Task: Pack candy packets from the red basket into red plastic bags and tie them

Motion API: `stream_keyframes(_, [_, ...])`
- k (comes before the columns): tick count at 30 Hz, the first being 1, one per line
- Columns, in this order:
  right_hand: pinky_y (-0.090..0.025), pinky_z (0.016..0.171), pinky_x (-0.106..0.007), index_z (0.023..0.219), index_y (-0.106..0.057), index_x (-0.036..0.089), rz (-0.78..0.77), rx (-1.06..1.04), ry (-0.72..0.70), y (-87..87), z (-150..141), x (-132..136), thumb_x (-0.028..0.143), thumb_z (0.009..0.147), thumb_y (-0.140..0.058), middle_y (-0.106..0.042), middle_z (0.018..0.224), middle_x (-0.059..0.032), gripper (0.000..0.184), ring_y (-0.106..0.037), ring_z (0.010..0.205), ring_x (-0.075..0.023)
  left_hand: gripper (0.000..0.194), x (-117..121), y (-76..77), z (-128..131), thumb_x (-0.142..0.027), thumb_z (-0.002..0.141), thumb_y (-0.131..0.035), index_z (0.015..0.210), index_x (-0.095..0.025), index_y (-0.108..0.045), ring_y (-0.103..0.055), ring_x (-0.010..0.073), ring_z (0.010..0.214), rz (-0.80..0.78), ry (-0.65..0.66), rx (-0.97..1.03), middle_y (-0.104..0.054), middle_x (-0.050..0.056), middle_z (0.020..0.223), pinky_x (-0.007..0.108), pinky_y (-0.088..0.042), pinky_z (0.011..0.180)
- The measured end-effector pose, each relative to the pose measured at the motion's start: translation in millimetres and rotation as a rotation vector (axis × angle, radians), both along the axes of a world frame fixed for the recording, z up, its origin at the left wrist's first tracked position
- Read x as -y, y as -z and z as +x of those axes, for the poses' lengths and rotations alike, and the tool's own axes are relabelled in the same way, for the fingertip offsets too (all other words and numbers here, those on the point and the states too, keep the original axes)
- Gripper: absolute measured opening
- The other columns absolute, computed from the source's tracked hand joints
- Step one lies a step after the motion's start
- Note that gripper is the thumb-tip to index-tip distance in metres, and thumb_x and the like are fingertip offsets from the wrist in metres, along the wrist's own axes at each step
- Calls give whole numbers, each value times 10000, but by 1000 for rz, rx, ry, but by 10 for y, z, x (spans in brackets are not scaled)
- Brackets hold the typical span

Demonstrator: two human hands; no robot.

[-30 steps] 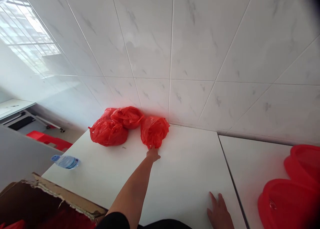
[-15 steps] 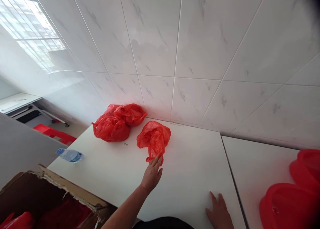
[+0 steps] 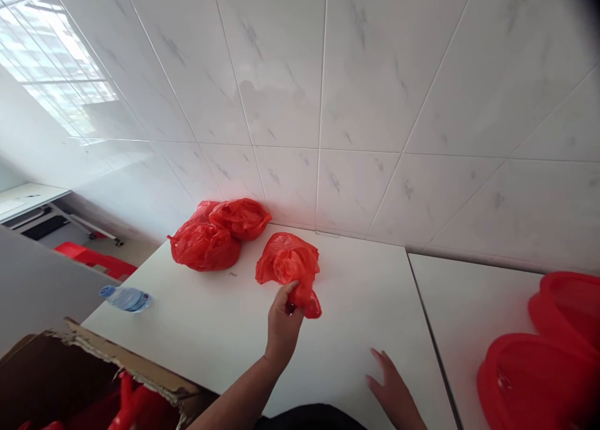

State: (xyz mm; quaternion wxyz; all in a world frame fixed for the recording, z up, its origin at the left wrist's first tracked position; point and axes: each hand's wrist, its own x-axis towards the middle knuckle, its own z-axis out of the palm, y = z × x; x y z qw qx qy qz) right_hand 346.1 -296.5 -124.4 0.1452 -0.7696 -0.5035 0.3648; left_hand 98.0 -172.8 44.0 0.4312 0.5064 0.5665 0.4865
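The fingers of your left hand (image 3: 283,331), nearly closed, pinch the crumpled red plastic bag (image 3: 291,260), its body just beyond them on the white tabletop (image 3: 360,292); your right hand (image 3: 392,389), open and empty, is farther off.

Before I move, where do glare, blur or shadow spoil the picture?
Head view: window-like glare at the upper left of the tiled wall; head view: deep shadow inside the cardboard box; head view: right hand slightly soft, red tubs blurred and dark towards the right edge; head view: faint red tint on the wall behind the red bags.
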Motion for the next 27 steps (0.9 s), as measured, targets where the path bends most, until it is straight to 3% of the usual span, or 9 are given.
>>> stream_keyframes(2, [-284, 1141, -380, 1429, -324, 158, 122, -338, 54, -266, -242, -106, 431, 770, -520, -364, 1502, -159, 740, -315, 1406, -240, 322, 81, -63, 90, -238, 723, -609, 1042, -214, -648, -560, 133, 700, -151, 93, 194, -644, 22, 837, 245, -446, 616])
stream_keyframes(5, [-446, 1003, -434, 1486, -110, 285, 146, -826, 294, -690, -541, -298, 492, 752, -615, -469, 1434, -126, 915, -483, 1292, -254, 151, 152, -60, 215, -304, 707, -651, 795, -190, -605, -407, 74, 511, -352, 246, 453, -514, -46, 590, 213, -337, 508])
stream_keyframes(7, [-511, 895, -452, 1467, -165, 289, 148, -1077, 381, -904, -606, -424, 489, 730, -668, -572, 1329, -121, 914, -611, 1129, -280, 183, 143, -16, 258, -308, 680, -669, 711, -189, -533, -359, 61, 483, -450, 307, 553, -463, -65, 548, 202, -291, 482])
stream_keyframes(9, [-535, 835, -438, 1358, -378, 222, 141, -1181, 454, -1027, -542, -526, 435, 681, -727, -668, 1169, -117, 791, -671, 981, -282, 189, 77, 46, 241, -279, 657, -663, 702, -193, -501, -340, 56, 469, -487, 290, 584, -431, -77, 529, 193, -259, 465])
stream_keyframes(12, [-541, 818, -386, 1107, -565, 189, 166, -1109, 533, -1073, -295, -614, 354, 628, -764, -718, 1031, -87, 545, -684, 913, -257, 181, -105, 147, 112, -226, 616, -644, 736, -189, -513, -356, 48, 473, -435, 139, 586, -450, -79, 547, 184, -285, 478])
stream_keyframes(15, [-550, 749, -356, 1113, -563, 210, 188, -983, 521, -1052, -59, -636, 356, 663, -742, -728, 992, -64, 506, -690, 845, -231, 244, -276, 234, -40, -211, 590, -642, 813, -182, -547, -430, 58, 526, -413, 45, 566, -516, -65, 615, 200, -369, 543])
stream_keyframes(20, [-548, 642, -337, 1151, -566, 210, 190, -724, 498, -1022, 63, -597, 474, 766, -629, -730, 902, -56, 470, -688, 752, -223, 220, -324, 318, -83, -317, 667, -644, 819, -189, -549, -438, 70, 534, -440, 107, 422, -517, -63, 623, 219, -376, 555])
stream_keyframes(27, [-527, 747, -306, 1136, -604, 221, 184, -626, 422, -950, 84, -506, 517, 797, -546, -700, 1056, -52, 453, -668, 904, -205, 228, -226, 397, -67, -406, 745, -563, 847, -206, -598, -539, 120, 658, -482, 210, 205, -611, -3, 753, 252, -416, 635])
